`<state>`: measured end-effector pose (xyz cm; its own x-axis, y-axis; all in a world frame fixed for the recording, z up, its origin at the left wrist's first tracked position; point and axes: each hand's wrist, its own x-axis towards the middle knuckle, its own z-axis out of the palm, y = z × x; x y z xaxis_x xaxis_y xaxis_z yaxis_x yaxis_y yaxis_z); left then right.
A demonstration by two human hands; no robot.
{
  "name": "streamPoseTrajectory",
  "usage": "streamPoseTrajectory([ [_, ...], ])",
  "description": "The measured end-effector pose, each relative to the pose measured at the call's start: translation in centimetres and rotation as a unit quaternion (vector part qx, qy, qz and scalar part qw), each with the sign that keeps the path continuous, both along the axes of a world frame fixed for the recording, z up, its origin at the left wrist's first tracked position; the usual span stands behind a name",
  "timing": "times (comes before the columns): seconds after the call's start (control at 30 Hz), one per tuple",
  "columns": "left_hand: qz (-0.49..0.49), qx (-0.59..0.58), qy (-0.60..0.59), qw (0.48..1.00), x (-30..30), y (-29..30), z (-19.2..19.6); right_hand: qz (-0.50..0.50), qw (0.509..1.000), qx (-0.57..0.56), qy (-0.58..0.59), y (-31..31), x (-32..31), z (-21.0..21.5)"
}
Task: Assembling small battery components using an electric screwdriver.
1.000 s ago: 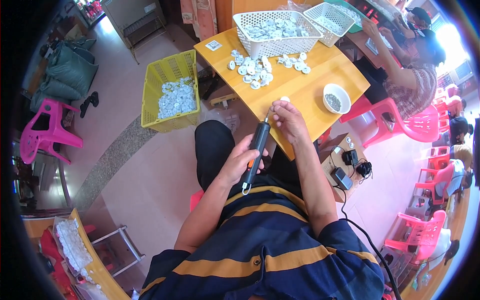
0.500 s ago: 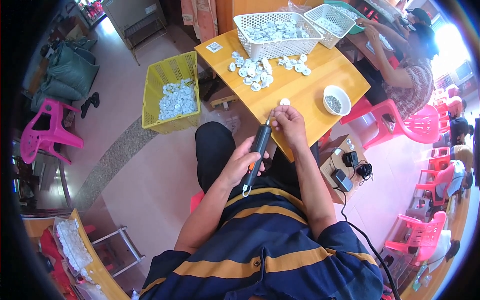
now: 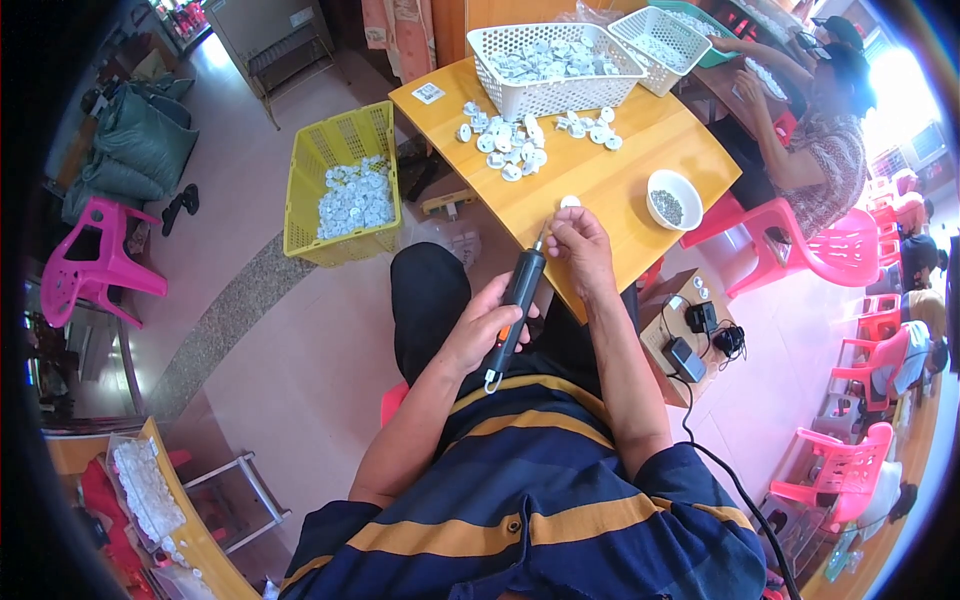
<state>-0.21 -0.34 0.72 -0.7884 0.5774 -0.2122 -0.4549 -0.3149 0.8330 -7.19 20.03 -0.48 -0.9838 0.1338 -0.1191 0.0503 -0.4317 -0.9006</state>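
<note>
By the table edge (image 3: 468, 181), right hand (image 3: 584, 245) at screwdriver (image 3: 526, 274), bare wood (image 3: 624, 222) rightward

crate (image 3: 302, 180) left of the table (image 3: 605, 178), bowl (image 3: 689, 190) on it, right of the screwdriver (image 3: 523, 285).

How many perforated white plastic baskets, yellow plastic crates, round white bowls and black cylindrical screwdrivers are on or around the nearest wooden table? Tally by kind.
White baskets: 2
Yellow crate: 1
White bowl: 1
Black screwdriver: 1
Total: 5

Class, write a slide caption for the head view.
Left hand grips a black screwdriver, right hand at its tip, by a wooden table.
</note>
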Motion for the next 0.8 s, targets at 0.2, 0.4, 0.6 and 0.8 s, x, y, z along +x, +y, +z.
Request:
streamPoseTrajectory([
  [0.2,-0.008,-0.004,0.005,1.000,0.03,0.13,0.04,0.020,1.000,-0.010,-0.004,0.14,0.11,-0.06],
  [0.4,-0.011,-0.016,0.003,1.000,0.00,0.15,0.08,0.003,1.000,-0.029,-0.007,0.37,-0.01,0.03],
  [0.6,-0.022,-0.027,0.006,0.999,0.01,0.23,0.14,-0.016,1.000,-0.023,-0.007,0.56,-0.15,-0.15],
  [0.8,-0.029,-0.035,0.006,0.999,-0.02,0.17,-0.09,-0.031,0.999,-0.017,-0.010,0.48,-0.24,-0.42],
])
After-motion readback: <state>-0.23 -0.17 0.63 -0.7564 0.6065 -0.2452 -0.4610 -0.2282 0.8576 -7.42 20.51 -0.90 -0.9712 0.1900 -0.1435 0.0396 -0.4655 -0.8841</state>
